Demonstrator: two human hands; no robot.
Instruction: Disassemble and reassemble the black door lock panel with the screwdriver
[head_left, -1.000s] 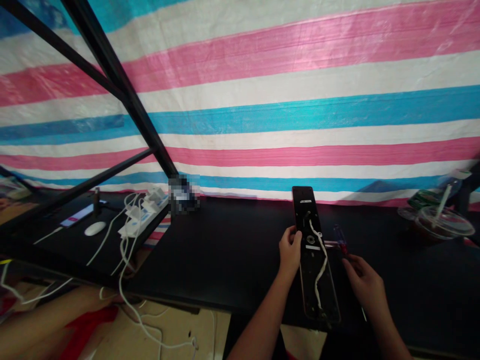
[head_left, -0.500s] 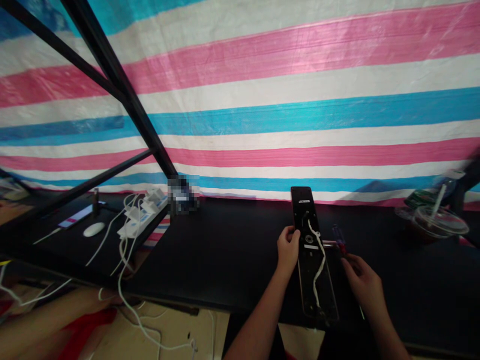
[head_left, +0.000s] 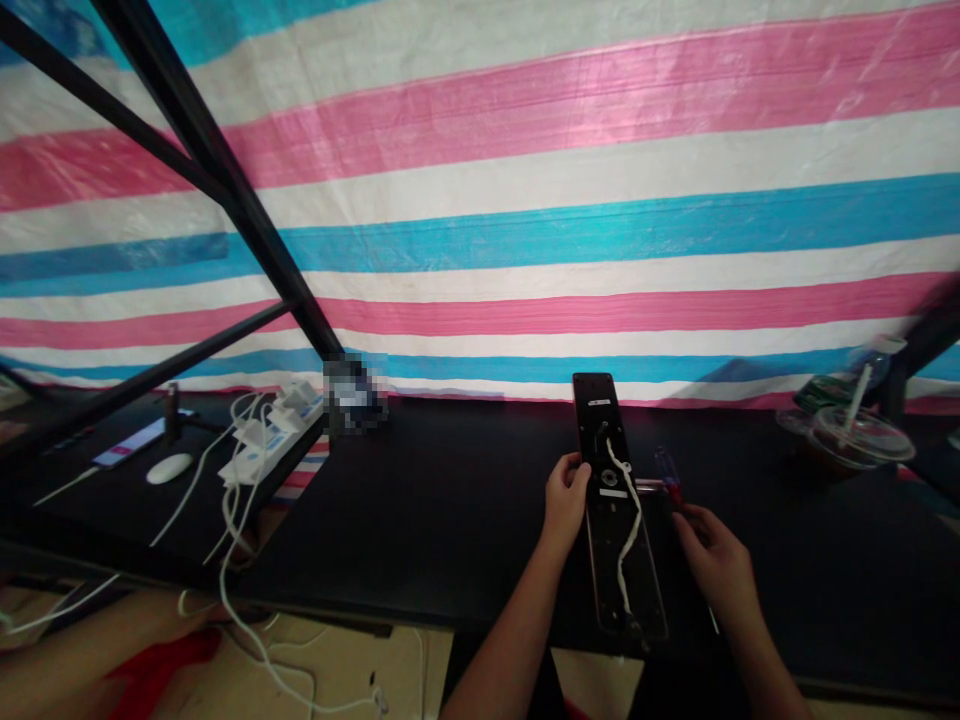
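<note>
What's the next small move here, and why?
Probably the right hand should pick up the screwdriver: it lies right beside that open hand, while the left hand already steadies the black panel.

Your head camera looks forward and down from above the near edge of the bench point(head_left: 420, 490), close behind your left hand point(head_left: 566, 505) and right hand point(head_left: 712, 565). It takes in the bench's length, the tarp point(head_left: 525, 240) beyond, and some floor point(head_left: 337, 670).
</note>
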